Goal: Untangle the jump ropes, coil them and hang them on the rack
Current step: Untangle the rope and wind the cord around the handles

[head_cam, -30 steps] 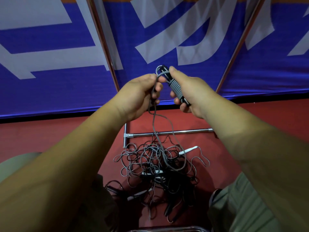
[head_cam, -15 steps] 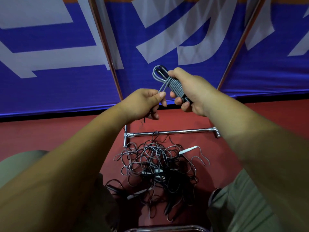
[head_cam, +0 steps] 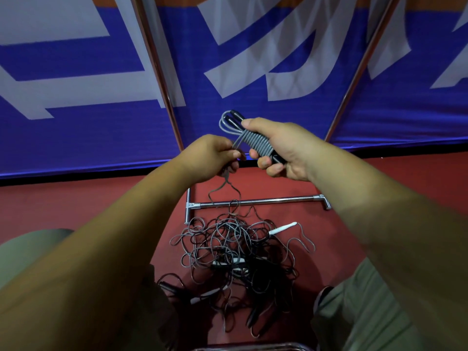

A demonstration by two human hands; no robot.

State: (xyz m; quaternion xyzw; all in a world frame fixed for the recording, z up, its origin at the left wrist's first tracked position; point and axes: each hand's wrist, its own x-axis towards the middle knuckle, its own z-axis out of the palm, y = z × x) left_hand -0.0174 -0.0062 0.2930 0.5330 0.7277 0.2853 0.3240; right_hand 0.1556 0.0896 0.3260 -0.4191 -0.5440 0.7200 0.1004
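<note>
Right fingers [head_cam: 264, 162] around coiled grey rope [head_cam: 255, 141]; left fingers [head_cam: 234, 154] on its tail [head_cam: 226, 176].

Both bare arms reach forward, the hands close together. The right hand [head_cam: 281, 148] is curled round a wound rope [head_cam: 255, 143], thumb on top. The left hand [head_cam: 207, 158], slightly lower, pinches the rope's loose strand between thumb and fingers.

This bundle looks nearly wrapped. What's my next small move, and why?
Probably one more turn. The right hand grips the wrapped grey rope bundle, while the left hand pinches its loose tail, a short length hanging over the tangled pile. Wind that round the wraps, then tuck it.
</note>
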